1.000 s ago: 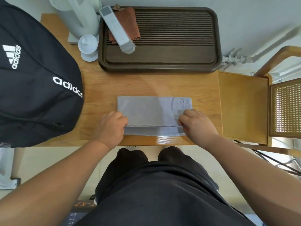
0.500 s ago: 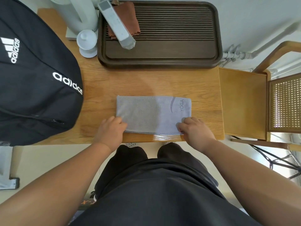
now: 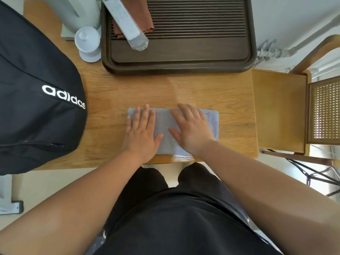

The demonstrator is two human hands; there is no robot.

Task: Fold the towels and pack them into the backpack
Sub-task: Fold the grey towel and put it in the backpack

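Note:
A light grey towel lies folded into a narrow rectangle on the wooden table, near its front edge. My left hand presses flat on the towel's left half, fingers straight and spread. My right hand lies flat on the right half, fingers straight; the printed end of the towel shows beyond it. A black Adidas backpack lies on the table's left end, its zip towards me. I cannot tell whether it stands open.
A dark slatted wooden tray fills the back of the table, holding a brown cloth and a long white device. A white kettle and lidded cup stand back left. A wooden chair is at the right.
The near edge of the towel has been folded over, making the towel narrower. Both hands have left its near corners, opened and moved forward to lie flat on top of it.

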